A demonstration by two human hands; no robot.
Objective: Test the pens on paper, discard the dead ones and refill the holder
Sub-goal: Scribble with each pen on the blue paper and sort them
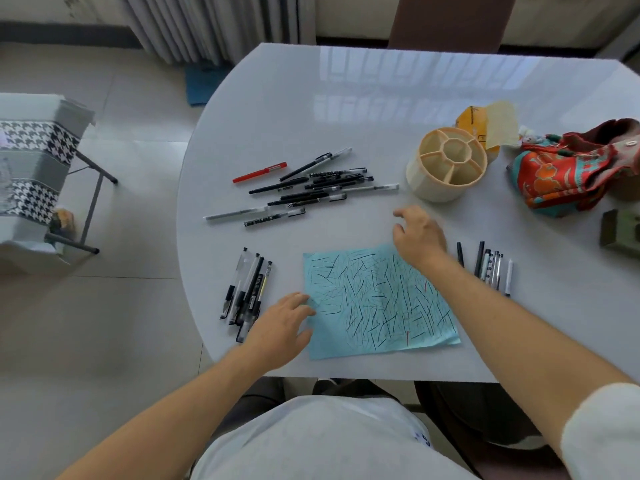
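Nearby, patterned cloth bag (568, 171) beside empty pen holder (446, 164).

Glossy pale worktop (277, 109), rounded at its left edge. Laid flat near the front: blue paper (377, 303) crossed with ink strokes. Scattered behind it, a loose pile of pens (311, 187), one of them red (259, 172). Grouped left of the sheet, a bundle of pens (246, 292); lined up right of it, a row of pens (491, 268). Farther back, a cream compartmented holder (446, 164) lying tilted, beside a yellow packet (485, 128) and a red patterned cloth (568, 174). At the right edge, a green block (620, 232).
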